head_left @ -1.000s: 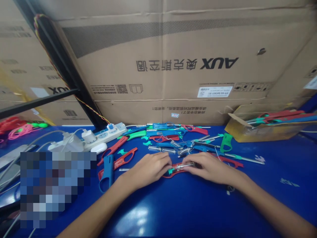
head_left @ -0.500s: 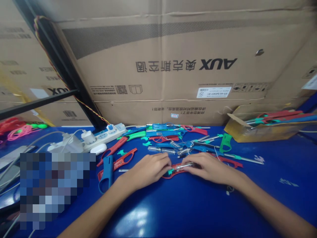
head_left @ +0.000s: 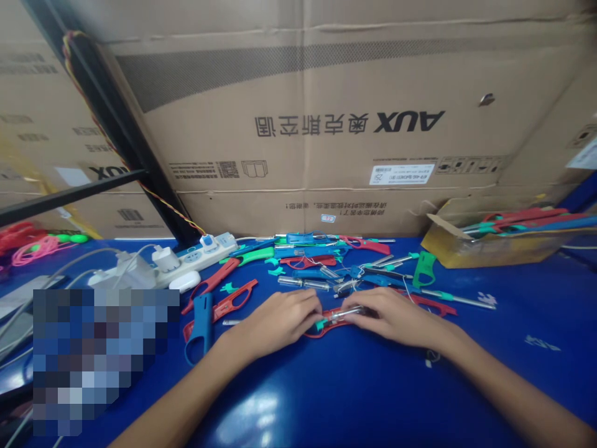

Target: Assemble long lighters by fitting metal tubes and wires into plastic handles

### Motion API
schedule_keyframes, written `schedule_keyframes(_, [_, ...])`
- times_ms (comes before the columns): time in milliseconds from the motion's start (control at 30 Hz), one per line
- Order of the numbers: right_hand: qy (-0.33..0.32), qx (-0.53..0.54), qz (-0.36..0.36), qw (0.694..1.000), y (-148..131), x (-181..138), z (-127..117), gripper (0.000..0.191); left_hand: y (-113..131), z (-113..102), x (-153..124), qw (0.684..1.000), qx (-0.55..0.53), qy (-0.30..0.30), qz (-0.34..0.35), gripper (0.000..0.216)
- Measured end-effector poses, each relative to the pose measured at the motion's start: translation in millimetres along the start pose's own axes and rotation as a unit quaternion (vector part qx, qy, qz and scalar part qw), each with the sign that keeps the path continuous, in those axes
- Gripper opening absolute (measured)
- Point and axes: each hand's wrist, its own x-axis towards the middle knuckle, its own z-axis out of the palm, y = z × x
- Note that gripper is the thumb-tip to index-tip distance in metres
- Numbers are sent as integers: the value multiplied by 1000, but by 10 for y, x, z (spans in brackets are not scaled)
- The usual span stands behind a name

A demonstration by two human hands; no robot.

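Between my hands, low over the blue table, is a red lighter casing (head_left: 313, 333) with a clear fuel tank (head_left: 342, 315) and a small green trigger piece (head_left: 321, 325) in it. My left hand (head_left: 288, 315) pinches the casing's left end by the trigger piece, fingers closed. Curled round the right end is my right hand (head_left: 390, 314), its fingers over the tank; the fingertips are partly hidden. Just beyond lie loose clear tanks (head_left: 303, 283), and a red casing (head_left: 441, 305) sits past my right hand.
Several lighter parts, among them a green casing (head_left: 424, 269) and a blue casing (head_left: 202, 317), lie around the table. A box of lighters (head_left: 494, 249) stands at the right. A white power strip (head_left: 205, 258) and cables are on the left; a large carton (head_left: 345, 74) backs the table.
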Motion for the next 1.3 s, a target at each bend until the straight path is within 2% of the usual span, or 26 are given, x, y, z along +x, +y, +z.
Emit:
schedule_keyframes(367, [6,-8,1,1000,-17,4,4,25,-1,23,-11,1000,-6,5,-2,18])
schedule_keyframes(567, [14,3,-6,1000,-28,9,7,26,-33,55,-9,1000,5,20,19,19])
schedule_keyframes(767, [8,3,-3,1000,-15,6,9,27,-3,10,1,1000,-7,3,3,18])
schedule_keyframes(967, [12,5,-7,1000,-22,8,9,28,2,7,1,1000,-3,15,17,20])
schedule_keyframes(1300, [28,6,-2,1000,-7,7,17,29,31,-9,3,1000,-12,1,3,19])
